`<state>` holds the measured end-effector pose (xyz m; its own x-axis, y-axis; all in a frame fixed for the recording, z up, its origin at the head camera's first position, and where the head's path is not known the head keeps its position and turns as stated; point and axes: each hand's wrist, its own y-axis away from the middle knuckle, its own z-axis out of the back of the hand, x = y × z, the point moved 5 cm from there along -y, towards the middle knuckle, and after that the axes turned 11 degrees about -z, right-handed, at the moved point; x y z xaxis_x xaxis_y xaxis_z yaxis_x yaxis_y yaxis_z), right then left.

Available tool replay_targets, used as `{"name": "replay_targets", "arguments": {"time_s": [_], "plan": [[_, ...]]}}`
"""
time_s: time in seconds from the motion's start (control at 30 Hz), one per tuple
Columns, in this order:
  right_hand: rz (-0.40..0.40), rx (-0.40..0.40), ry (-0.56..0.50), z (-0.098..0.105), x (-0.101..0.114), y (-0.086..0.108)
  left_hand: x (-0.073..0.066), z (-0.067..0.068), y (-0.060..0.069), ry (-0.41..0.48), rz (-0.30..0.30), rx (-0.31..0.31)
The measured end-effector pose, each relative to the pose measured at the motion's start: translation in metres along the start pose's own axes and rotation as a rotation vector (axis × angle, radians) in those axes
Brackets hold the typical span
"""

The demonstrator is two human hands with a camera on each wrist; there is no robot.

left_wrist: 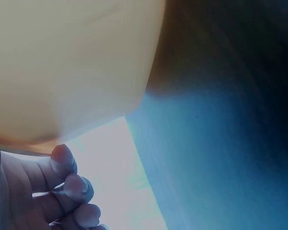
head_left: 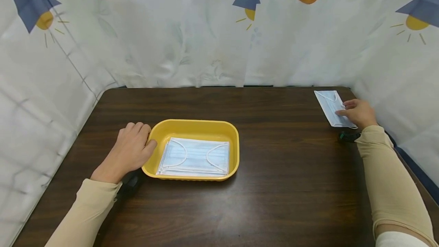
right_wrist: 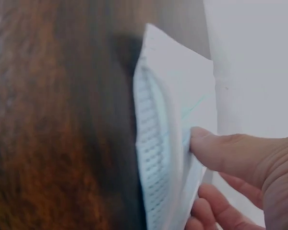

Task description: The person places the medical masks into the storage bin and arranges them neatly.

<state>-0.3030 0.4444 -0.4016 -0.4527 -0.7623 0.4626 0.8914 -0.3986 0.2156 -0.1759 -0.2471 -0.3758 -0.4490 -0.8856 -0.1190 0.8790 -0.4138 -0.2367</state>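
My left hand (head_left: 133,148) grips the left rim of a yellow plastic basket (head_left: 192,125), thumb over the edge. In the left wrist view, curled fingers (left_wrist: 62,160) show beside the basket's wall (left_wrist: 77,72). Inside the basket lies a stack of light blue face masks (head_left: 195,159) with white ear loops. Far to the right, my right hand (head_left: 360,113) pinches a single face mask (head_left: 330,106) by its right edge. The right wrist view shows the thumb on one side of that mask (right_wrist: 177,96) and the other fingers partly hidden behind it.
Both arms reach over a dark brown wooden table (head_left: 274,186). White cloth (head_left: 205,41) printed with lamps and orange shapes hangs behind the table and at its sides. A dark wrist strap (head_left: 349,137) shows by the right sleeve.
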Motion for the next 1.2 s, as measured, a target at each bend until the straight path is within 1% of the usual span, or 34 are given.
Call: {"name": "replay_targets", "arguments": {"time_s": [0.17, 0.37, 0.47, 0.6, 0.77, 0.9, 1.1, 1.2], "plan": [[-0.007, 0.030, 0.001, 0.001, 0.002, 0.003, 0.000, 0.001, 0.000, -0.014, -0.007, -0.013], [0.024, 0.066, 0.012, 0.001, 0.005, 0.006, 0.000, 0.001, 0.000, -0.022, -0.010, -0.005], [0.018, 0.096, 0.021, 0.002, 0.006, 0.006, 0.000, 0.001, -0.001, -0.020, -0.007, 0.002], [-0.004, 0.110, 0.028, 0.002, 0.007, 0.007, -0.001, 0.001, 0.000, -0.016, -0.006, 0.002], [-0.019, 0.093, 0.028, 0.001, 0.008, 0.008, -0.001, 0.001, 0.000, -0.011, -0.004, 0.001], [-0.024, 0.068, 0.006, -0.001, 0.007, 0.009, -0.001, 0.001, 0.000, -0.004, 0.000, 0.010], [0.039, -0.014, 0.033, -0.002, 0.010, 0.011, -0.001, 0.001, 0.000, -0.007, -0.004, -0.004], [0.049, -0.029, 0.053, -0.002, 0.013, 0.012, -0.001, 0.001, -0.001, -0.004, -0.006, -0.005]]}}
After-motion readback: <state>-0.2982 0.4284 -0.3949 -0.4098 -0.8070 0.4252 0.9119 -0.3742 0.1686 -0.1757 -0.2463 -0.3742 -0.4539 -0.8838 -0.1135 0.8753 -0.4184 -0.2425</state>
